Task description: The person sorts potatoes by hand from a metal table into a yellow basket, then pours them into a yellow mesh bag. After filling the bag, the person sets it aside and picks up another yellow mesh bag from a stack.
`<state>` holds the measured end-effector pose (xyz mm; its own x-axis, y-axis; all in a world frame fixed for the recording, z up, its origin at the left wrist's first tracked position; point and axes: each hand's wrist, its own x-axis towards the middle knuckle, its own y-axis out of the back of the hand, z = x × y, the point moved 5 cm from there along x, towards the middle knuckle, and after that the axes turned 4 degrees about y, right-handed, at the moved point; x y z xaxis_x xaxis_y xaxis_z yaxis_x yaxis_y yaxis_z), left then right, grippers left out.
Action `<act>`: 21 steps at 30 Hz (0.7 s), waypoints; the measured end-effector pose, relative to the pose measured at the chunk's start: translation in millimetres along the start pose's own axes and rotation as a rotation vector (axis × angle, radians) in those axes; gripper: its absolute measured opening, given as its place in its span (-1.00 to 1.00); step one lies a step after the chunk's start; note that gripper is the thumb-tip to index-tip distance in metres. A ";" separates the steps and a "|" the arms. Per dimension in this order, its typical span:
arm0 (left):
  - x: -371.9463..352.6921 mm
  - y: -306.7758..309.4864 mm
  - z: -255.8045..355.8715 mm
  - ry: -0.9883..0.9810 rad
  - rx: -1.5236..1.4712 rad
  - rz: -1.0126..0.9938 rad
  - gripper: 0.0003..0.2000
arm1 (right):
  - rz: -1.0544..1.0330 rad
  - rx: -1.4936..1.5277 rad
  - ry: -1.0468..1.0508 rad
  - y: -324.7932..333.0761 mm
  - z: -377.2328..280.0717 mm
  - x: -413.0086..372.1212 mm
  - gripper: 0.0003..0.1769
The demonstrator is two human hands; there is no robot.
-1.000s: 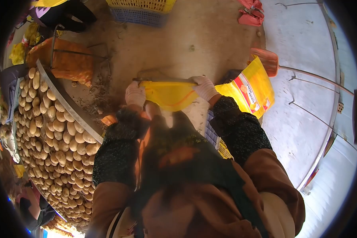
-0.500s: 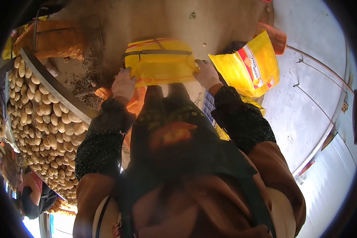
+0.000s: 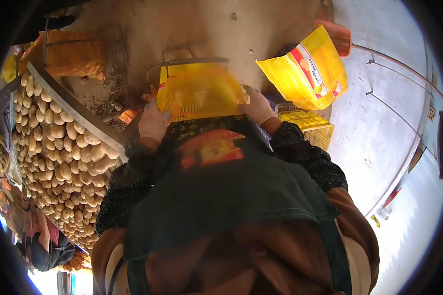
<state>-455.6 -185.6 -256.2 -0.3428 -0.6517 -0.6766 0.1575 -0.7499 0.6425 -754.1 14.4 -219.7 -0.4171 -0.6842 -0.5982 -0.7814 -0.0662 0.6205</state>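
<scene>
A yellow mesh bag (image 3: 202,96) stretches between my hands in front of my dark apron, its lower edge toward my body. My left hand (image 3: 154,121), in a white glove, grips its left edge with the fingers closed. The bag's opposite edge is held in my white-gloved right hand (image 3: 258,106), fingers bent around it. Along the bag's upper side runs a metal frame (image 3: 197,62) with a thin wire loop above it. Some of the bag is blurred by motion.
Potatoes (image 3: 64,162) fill a metal-edged table (image 3: 79,113) at my left. A yellow printed potato bag (image 3: 312,71) stands to the right, above a yellow crate (image 3: 317,130). Behind lies an orange shovel (image 3: 337,38); an orange mesh sack (image 3: 69,54) is at upper left. Another person (image 3: 47,243) is at lower left.
Both hands have drawn the yellow mesh bag nearer to my body. The metal frame now sits slightly farther left and higher, and more of the yellow crate shows.
</scene>
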 end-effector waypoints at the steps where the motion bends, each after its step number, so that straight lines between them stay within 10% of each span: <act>1: -4.2 4.6 2.4 -0.006 -0.001 -0.010 -0.33 | -0.005 -0.007 -0.003 4.8 -6.6 -6.5 -0.18; 21: 7.0 -19.2 28.5 -0.039 0.414 -0.260 -0.33 | -0.280 -0.046 -0.086 -22.7 -13.7 16.0 -0.33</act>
<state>-487.4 -172.5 -263.1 -0.3574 -0.4384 -0.8246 -0.3168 -0.7737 0.5487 -736.7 -5.0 -236.3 -0.2272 -0.5709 -0.7889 -0.8507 -0.2779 0.4461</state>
